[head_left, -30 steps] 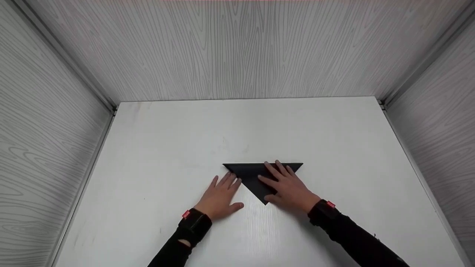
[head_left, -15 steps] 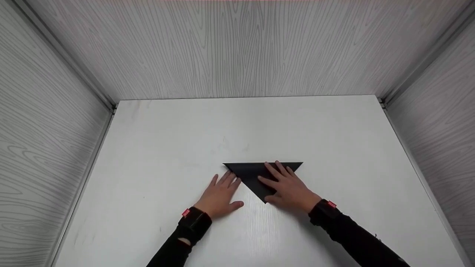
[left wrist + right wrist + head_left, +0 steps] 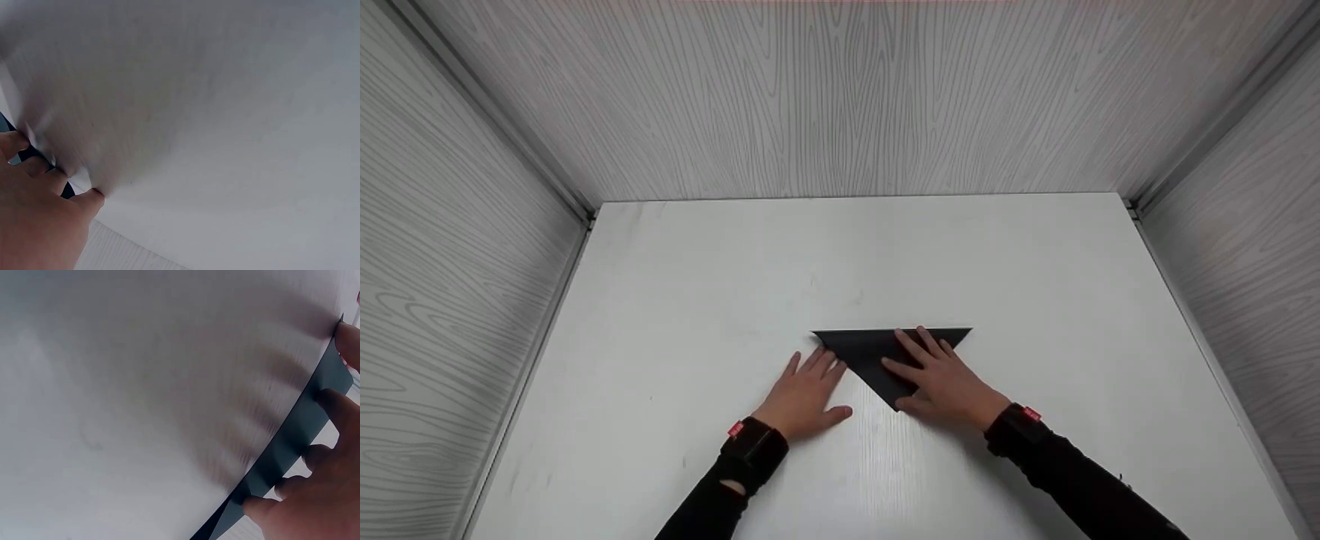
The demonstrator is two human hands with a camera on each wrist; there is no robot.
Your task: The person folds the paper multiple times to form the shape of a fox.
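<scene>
A dark sheet of paper folded into a triangle (image 3: 859,347) lies on the white table, its long edge away from me and one corner toward me. My right hand (image 3: 949,382) rests spread on its right half, fingertips on the dark surface; in the right wrist view the fingers (image 3: 334,405) press along the folded paper (image 3: 298,419). My left hand (image 3: 802,397) lies flat at the left slanting edge, its fingertips right at that edge and the thumb held apart on the table. In the left wrist view a strip of dark paper shows beyond the left hand (image 3: 42,219).
The white tabletop (image 3: 697,285) spreads around the paper. Grey wood-grain panels stand at the back (image 3: 840,97), at the left (image 3: 457,247) and at the right (image 3: 1245,202). Black sleeves and wrist bands cover both forearms.
</scene>
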